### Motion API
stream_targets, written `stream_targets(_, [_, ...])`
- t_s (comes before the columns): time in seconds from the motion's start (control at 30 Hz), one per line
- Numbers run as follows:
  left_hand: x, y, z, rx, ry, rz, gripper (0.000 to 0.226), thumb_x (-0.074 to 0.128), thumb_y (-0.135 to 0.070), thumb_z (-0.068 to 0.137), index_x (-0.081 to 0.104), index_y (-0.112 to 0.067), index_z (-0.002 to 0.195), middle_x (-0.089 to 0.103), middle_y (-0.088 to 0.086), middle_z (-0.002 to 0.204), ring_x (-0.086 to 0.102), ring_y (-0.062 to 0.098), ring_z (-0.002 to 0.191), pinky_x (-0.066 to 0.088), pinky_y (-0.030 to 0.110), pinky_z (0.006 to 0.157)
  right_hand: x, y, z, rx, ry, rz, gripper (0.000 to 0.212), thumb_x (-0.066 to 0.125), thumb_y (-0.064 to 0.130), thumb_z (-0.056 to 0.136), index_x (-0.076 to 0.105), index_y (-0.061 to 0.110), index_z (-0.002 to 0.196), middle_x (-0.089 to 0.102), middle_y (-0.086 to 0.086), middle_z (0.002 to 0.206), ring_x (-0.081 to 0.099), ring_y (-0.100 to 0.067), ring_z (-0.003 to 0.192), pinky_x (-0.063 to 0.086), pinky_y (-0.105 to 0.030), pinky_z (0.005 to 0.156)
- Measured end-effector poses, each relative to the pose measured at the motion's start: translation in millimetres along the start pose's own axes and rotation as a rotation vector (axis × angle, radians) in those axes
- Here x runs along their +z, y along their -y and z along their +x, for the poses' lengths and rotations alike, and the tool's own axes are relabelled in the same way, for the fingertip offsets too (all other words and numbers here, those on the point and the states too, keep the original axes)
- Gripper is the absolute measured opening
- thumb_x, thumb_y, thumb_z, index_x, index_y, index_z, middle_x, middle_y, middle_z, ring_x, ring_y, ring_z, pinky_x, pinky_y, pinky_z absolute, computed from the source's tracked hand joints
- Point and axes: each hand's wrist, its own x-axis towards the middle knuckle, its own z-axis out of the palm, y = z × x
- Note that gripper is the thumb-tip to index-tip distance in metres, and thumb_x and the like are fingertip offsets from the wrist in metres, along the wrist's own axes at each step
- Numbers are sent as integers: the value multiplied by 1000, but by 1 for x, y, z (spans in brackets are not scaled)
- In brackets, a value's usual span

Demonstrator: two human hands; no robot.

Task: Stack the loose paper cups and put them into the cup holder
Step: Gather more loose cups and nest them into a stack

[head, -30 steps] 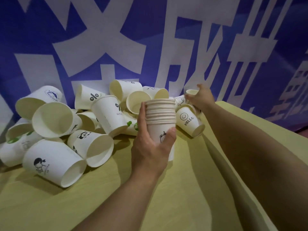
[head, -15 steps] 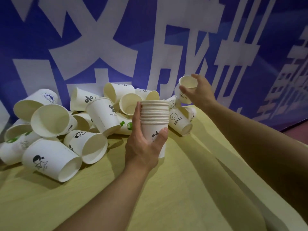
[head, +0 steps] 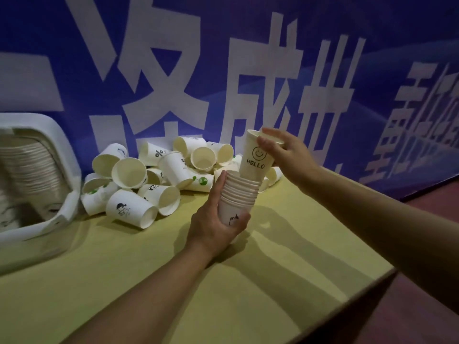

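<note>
Gripping a stack of cups (head: 238, 192) from below, the left hand (head: 215, 225) has its fingers curled round the lowest cup, thumb up the left side of the stack and fingertips wrapped across the front, just beside a small drawing on the cup. The stack stands nearly upright above the yellow-green surface (head: 173, 281), lifted clear of it.

The right hand (head: 288, 153) pinches a single cup (head: 255, 157) at its rim, thumb across the front of the rim and fingers behind it. This cup carries a smiley face and the word HELLO, and its base sits in the mouth of the stack, tilted slightly to the right, most of its body standing above the top rim.

Farther back and to the left, a heap of loose cups (head: 154, 177) lies on the surface against the blue banner (head: 223, 58), most of them on their sides with mouths turned different ways. At the far left edge stands the white cup holder (head: 67, 170), with a long row of nested cups (head: 29, 170) inside it; that part is blurred, so finer detail cannot be made out.
</note>
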Motion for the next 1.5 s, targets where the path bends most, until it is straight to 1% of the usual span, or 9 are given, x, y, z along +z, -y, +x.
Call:
stream_targets(0.17, [-26,-3,-34,-11,5,79,102,73,-60,78,-6,-72,141,57,-11,134,62,12,99,52,32,82,21,8,-34,38,115,77,58,57,51,94,48,23,144,61,-1,132,59,-22,119,56,-34,86])
stream_targets(0.33, [-47,-14,-55,-17,-49,43,100,70,-69,71,-8,-79,133,52,-13,137,60,13,109,55,38,89,53,14,-68,25,235,60,62,55,61,92,49,27,144,58,3,136,59,-17,119,53,-43,98])
stream_targets(0.5, [-69,-11,-67,7,-78,68,120,85,-36,75,-12,-81,129,49,-6,146,61,12,108,52,26,83,90,15,-90,6,367,97,65,54,60,93,44,26,148,57,6,137,60,-11,114,54,-32,93])
stream_targets(0.73, [-69,-11,-71,-45,-104,31,97,87,-34,71,19,-62,134,55,-12,126,62,13,100,48,20,74,94,15,-90,11,399,125,59,44,62,96,51,26,143,58,5,135,57,-14,118,51,-39,99])
stream_targets(0.83, [-59,-18,-60,-25,-92,17,94,86,-38,70,22,-56,136,58,-10,122,64,15,97,54,31,77,75,-2,-82,11,299,105,50,37,53,103,54,23,140,58,8,131,56,-8,113,50,-37,96])
stream_targets(0.97, [-40,-28,-47,-12,-77,-29,99,85,-42,69,17,-60,139,56,-11,128,63,17,103,55,38,84,33,-59,-54,-38,-41,-194,36,57,42,98,62,24,129,63,6,125,58,-12,109,51,-37,95])
stream_targets(1.17, [-9,-26,-30,5,-26,-34,107,84,-47,70,8,-65,143,53,-10,140,61,16,113,53,39,93,-40,-150,-5,199,-127,-779,56,68,47,89,49,36,141,36,-3,155,31,-32,140,33,-55,112])
stream_targets(1.33, [4,-22,-12,-27,-14,-93,105,79,-60,58,11,-72,138,58,-14,129,64,16,107,54,49,94,-73,-193,24,331,-79,-831,70,66,61,85,39,39,146,26,-6,159,30,-39,141,33,-62,108])
stream_targets(1.5, [12,-15,-2,-32,8,-117,102,75,-63,54,13,-77,134,62,-17,122,65,12,103,55,48,91,-87,-215,42,382,-148,-642,66,74,47,85,45,26,140,36,-12,146,56,-32,111,55,-38,90])
